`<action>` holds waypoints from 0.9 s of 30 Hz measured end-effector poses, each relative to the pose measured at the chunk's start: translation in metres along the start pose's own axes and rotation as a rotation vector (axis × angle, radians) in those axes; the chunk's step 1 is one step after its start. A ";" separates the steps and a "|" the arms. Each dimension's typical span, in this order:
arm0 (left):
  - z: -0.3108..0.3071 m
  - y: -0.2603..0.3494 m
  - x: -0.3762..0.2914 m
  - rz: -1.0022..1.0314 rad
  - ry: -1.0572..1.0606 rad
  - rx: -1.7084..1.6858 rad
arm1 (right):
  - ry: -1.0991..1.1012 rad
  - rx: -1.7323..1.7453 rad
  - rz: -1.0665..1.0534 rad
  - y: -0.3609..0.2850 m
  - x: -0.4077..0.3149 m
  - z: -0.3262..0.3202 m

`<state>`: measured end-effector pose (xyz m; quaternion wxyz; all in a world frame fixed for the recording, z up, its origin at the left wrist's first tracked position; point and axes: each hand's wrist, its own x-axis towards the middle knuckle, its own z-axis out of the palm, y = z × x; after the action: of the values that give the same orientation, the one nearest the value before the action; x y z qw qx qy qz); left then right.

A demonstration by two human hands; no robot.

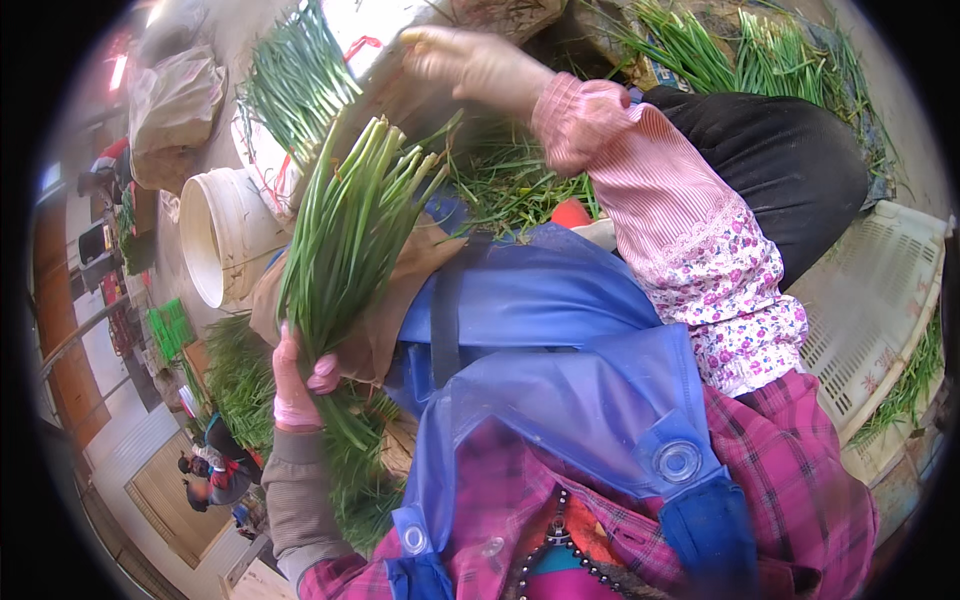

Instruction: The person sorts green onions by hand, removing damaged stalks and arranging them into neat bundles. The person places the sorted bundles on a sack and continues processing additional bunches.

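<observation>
My left hand (300,375), at the left, grips a bunch of long green leafy stalks, perhaps chives (337,255), around its lower part. The pale cut ends point up and away from me, and the leaf tips hang below the hand. My right hand (472,67), blurred, is at the top middle, fingers stretched leftward with nothing visible in them. It is near the edge of a white block (375,19) that has a red tie (363,46) on it. Left of that block lies another bundle of stalks (300,82), with a red tie by its lower end.
A white bucket (225,232) stands at the left. Loose leaves (510,180) lie beyond my blue apron. More stalks (772,60) are piled at the upper right, above a white slotted plastic basket (862,300). Greens (232,367) lie lower left; people (214,472) are farther off.
</observation>
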<state>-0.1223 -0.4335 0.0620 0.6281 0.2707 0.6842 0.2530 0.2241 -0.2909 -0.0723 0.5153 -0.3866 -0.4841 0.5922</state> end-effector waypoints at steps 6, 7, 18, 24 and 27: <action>-0.018 -0.018 -0.002 -0.145 -0.124 -0.394 | -0.163 0.091 0.170 0.007 -0.038 0.073; -0.019 -0.023 -0.005 -0.095 -0.136 -0.332 | -0.129 0.034 0.157 0.004 -0.039 0.078; 0.001 -0.051 -0.010 0.167 0.225 -0.312 | 0.045 -0.483 -0.214 0.007 -0.018 0.076; -0.025 -0.061 0.003 0.146 0.102 -0.477 | 0.396 -0.624 -0.288 0.008 0.002 0.009; -0.038 -0.062 0.013 0.109 -0.085 -0.641 | 0.312 -1.032 0.083 0.009 0.003 -0.014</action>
<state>-0.1641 -0.4699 0.0136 0.6950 0.1057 0.5271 0.4774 0.2345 -0.2852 -0.0836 0.3002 -0.6917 -0.6142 0.2329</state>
